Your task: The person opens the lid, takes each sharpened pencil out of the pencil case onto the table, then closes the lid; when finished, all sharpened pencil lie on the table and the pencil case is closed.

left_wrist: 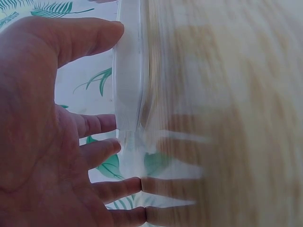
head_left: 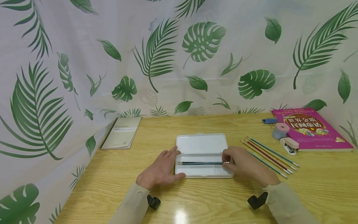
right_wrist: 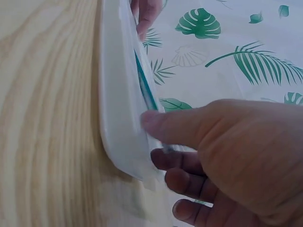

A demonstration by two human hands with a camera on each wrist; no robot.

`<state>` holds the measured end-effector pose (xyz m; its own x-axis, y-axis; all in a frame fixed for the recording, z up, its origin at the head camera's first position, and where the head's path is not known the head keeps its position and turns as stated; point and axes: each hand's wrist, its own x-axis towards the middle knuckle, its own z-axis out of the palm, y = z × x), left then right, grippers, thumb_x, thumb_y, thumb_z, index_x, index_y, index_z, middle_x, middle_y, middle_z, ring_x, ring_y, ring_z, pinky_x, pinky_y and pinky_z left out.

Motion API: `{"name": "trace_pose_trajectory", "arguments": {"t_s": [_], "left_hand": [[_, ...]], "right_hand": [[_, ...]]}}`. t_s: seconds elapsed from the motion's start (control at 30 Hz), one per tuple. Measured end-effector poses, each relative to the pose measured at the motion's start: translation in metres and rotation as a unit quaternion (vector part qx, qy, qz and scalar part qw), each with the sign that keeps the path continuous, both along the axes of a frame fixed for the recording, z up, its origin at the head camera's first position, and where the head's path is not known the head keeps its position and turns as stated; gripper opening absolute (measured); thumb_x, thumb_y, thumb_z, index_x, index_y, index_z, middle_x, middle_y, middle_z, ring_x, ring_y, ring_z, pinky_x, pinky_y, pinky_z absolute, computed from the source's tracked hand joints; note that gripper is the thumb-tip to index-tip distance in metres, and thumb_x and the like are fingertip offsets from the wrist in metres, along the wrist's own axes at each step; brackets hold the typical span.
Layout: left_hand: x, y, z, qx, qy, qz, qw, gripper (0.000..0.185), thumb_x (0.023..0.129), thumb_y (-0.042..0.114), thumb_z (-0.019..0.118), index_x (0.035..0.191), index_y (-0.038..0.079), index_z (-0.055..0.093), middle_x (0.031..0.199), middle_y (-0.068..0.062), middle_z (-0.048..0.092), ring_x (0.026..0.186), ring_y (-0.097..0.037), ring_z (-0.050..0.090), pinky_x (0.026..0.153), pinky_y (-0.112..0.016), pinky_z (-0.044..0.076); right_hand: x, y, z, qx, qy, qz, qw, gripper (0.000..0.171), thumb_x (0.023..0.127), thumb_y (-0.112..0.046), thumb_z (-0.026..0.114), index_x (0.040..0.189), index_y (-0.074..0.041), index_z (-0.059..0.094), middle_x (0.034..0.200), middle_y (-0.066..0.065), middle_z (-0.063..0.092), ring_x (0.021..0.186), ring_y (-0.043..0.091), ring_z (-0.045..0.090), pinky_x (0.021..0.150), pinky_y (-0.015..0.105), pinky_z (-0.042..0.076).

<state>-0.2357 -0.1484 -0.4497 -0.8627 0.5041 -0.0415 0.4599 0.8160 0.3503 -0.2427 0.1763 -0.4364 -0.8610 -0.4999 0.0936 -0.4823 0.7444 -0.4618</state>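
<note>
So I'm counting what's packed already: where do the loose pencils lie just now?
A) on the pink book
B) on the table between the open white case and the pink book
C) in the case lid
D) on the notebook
B: the loose pencils lie on the table, right of the white case and left of the pink book.

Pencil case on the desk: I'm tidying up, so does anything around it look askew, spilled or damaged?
Nothing stands out. The open pencil case lies square to the table edge with a pencil inside, the left hand steadying it and the right hand at the pencil's end. The loose pencils lie in a neat row.
</note>
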Motion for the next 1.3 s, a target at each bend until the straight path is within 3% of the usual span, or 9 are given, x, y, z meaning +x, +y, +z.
{"name": "trace_pose_trajectory", "arguments": {"t_s": [0.2,0.47,0.7,0.97,1.3], "left_hand": [[0.0,0.0,0.0,-0.003,-0.003,0.002,1.0,0.085,0.089,0.058,0.063,0.154,0.011,0.032,0.164,-0.008,0.02,0.143,-0.034,0.029,0.113,-0.047,0.033],[0.0,-0.001,0.0,-0.004,-0.008,0.005,0.9999,0.086,0.09,0.058,0.063,0.155,0.011,0.031,0.165,-0.009,0.017,0.145,-0.035,0.026,0.114,-0.048,0.032],[-0.001,-0.002,0.0,-0.001,-0.007,0.0,1.0,0.084,0.091,0.057,0.063,0.154,0.011,0.032,0.165,-0.01,0.018,0.145,-0.035,0.027,0.114,-0.048,0.031],[-0.002,0.0,-0.001,0.006,-0.01,-0.007,0.9999,0.085,0.091,0.057,0.063,0.154,0.01,0.032,0.164,-0.011,0.019,0.145,-0.036,0.027,0.114,-0.049,0.03],[-0.001,0.0,-0.001,-0.005,-0.003,0.004,1.0,0.085,0.089,0.058,0.062,0.154,0.012,0.033,0.164,-0.007,0.02,0.144,-0.033,0.028,0.114,-0.047,0.032]], "right_hand": [[-0.002,0.005,0.001,-0.008,0.02,-0.012,1.0,0.011,0.089,-0.014,0.076,0.084,-0.02,0.067,0.074,-0.009,0.055,0.068,0.01,0.049,0.06,0.027,0.043],[-0.008,0.012,0.002,-0.04,-0.013,-0.025,0.999,0.005,0.088,-0.019,0.077,0.091,-0.019,0.073,0.078,-0.009,0.059,0.071,0.011,0.051,0.061,0.026,0.046],[-0.008,0.017,0.001,-0.09,0.001,-0.006,0.996,0.004,0.085,-0.017,0.08,0.084,-0.018,0.076,0.079,-0.009,0.06,0.072,0.011,0.05,0.061,0.026,0.044],[-0.005,0.026,-0.01,-0.135,0.004,0.009,0.991,0.006,0.085,-0.017,0.08,0.087,-0.018,0.075,0.077,-0.009,0.059,0.067,0.008,0.05,0.058,0.024,0.044],[0.014,0.051,-0.01,-0.178,0.031,-0.059,0.982,0.005,0.089,-0.02,0.077,0.092,-0.018,0.075,0.079,-0.007,0.062,0.064,0.009,0.049,0.055,0.024,0.042]]}}
